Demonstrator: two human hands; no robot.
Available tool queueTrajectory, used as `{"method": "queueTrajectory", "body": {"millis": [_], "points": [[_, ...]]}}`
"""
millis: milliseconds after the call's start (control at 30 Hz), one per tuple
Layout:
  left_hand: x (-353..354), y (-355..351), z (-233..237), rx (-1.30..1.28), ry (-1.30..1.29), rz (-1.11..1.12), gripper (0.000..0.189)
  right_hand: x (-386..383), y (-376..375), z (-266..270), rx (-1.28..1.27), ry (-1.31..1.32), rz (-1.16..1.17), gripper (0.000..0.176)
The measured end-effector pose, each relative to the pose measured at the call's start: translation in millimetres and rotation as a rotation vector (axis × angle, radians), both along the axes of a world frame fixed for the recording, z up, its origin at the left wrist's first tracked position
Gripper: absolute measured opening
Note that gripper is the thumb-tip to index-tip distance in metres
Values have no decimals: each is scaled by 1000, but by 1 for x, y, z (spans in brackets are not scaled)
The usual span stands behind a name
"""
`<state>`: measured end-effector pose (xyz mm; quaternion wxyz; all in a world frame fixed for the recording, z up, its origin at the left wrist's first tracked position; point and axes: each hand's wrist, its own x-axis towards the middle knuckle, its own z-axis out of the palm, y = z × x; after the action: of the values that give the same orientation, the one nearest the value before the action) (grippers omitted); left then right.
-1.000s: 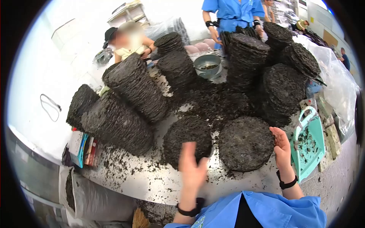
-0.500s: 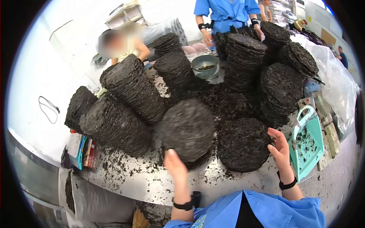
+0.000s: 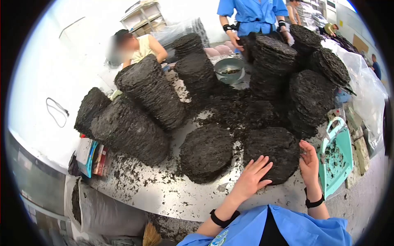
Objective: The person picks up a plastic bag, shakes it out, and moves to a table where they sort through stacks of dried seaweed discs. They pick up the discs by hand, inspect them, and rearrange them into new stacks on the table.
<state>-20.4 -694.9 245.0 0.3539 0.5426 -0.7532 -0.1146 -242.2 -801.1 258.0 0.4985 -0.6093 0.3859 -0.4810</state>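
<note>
Two dark, rough round sheets or stacks lie side by side near the front of the table. My left hand [image 3: 251, 180], fingers spread, rests on the lower left edge of the right round stack [image 3: 273, 149]. At that stack's right edge is my right hand [image 3: 310, 164], its fingers apart and slightly curled, holding nothing. The left round stack [image 3: 206, 153] has no hand on it. Tall leaning stacks of the same dark discs stand to the left [image 3: 129, 129] and to the right [image 3: 310, 98].
A teal dustpan [image 3: 336, 160] with dark flakes lies at the right edge. Behind the stacks is a grey-green bowl [image 3: 230, 71]. Boxes [image 3: 88, 158] sit at the left. One person in blue [image 3: 256, 18] stands across the table; another person [image 3: 150, 47] is at the back left.
The blurred disc by my left hand is no longer raised; a round stack lies flat there. My left hand has moved right onto the other stack. The view has shifted slightly.
</note>
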Motion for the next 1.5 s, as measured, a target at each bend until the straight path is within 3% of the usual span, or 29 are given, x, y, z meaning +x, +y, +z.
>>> {"method": "queueTrajectory", "body": {"millis": [100, 167, 233, 300, 400, 467, 500, 567, 600, 633, 700, 800, 900, 967, 1033, 1067, 1100, 1133, 1167, 1200, 1233, 1300, 1367, 1400, 1433, 1467, 1500], "points": [[8, 1, 6, -137, 78, 17, 43, -7, 0, -4, 17, -36, 35, 52], [21, 2, 10, -304, 384, 147, 40, -5, -1, -2, 16, -43, 34, 50], [48, 15, -4, -353, 512, 688, 38, -3, -1, 1, 21, -31, 34, 48], [88, 25, 8, -89, 923, 1087, 37, -6, 1, 1, 23, -13, 40, 46], [129, 38, -2, -236, 879, 927, 39, -8, -3, -3, 56, -57, 48, 44], [117, 44, 18, -461, 205, 1124, 52, -7, -4, -8, 74, -131, 37, 40], [99, 45, 30, -361, 234, 1010, 66, -6, -4, -9, 78, -136, 42, 40], [61, 32, 25, -117, 521, 499, 80, -4, -6, -8, 51, -139, 19, 38], [41, 28, 31, 33, 4, 401, 92, -2, -5, -8, 48, -155, 5, 36], [21, 16, 23, 16, -2, 181, 92, -2, -5, -6, 53, -168, 4, 37], [-7, 1, 3, 84, -120, 33, 80, -4, -5, -4, 68, -206, 10, 41], [-9, -8, -1, 52, -96, -10, 64, -11, -9, -10, 73, -310, 19, 47], [-6, -7, -4, -6, -118, -35, 55, -12, -7, -5, 197, -417, 33, 51], [1, -8, 9, -116, 109, 12, 42, -13, -7, -6, 230, -492, 81, 51], [14, 3, 41, -167, 593, 281, 32, -9, -5, -5, 210, -479, 85, 51], [41, 3, 7, -292, 400, 723, 33, -9, -4, -6, 171, -449, 95, 48], [61, 9, 14, -268, 584, 907, 33, -12, -3, -7, 175, -448, 78, 48], [80, 9, 27, -395, 818, 892, 34, -14, -3, -7, 140, -392, 84, 46], [102, 18, 30, -340, 1025, 875, 33, -15, -4, -9, 104, -338, 94, 44], [126, 27, 23, -384, 733, 837, 37, -18, -7, -14, 67, -303, 89, 42], [125, 37, 37, -313, 435, 946, 49, -20, -8, -16, 70, -308, 85, 42], [109, 37, 42, -519, 184, 1093, 55, -21, -11, -22, 44, -235, -7, 42], [68, 32, 43, -351, 300, 734, 64, -23, -14, -37, 65, -211, -2, 42], [47, 23, 27, -191, 512, 435, 77, -22, -15, -41, 116, -133, -6, 44], [27, 18, 15, -26, 295, 285, 87, -18, -16, -42, 163, -56, -6, 46], [6, 11, 22, 46, -133, 185, 94, -16, -13, -36, 230, 44, 23, 51], [-9, 3, 5, 59, -124, 83, 91, -14, -11, -36, 225, 39, 44, 51]]}}
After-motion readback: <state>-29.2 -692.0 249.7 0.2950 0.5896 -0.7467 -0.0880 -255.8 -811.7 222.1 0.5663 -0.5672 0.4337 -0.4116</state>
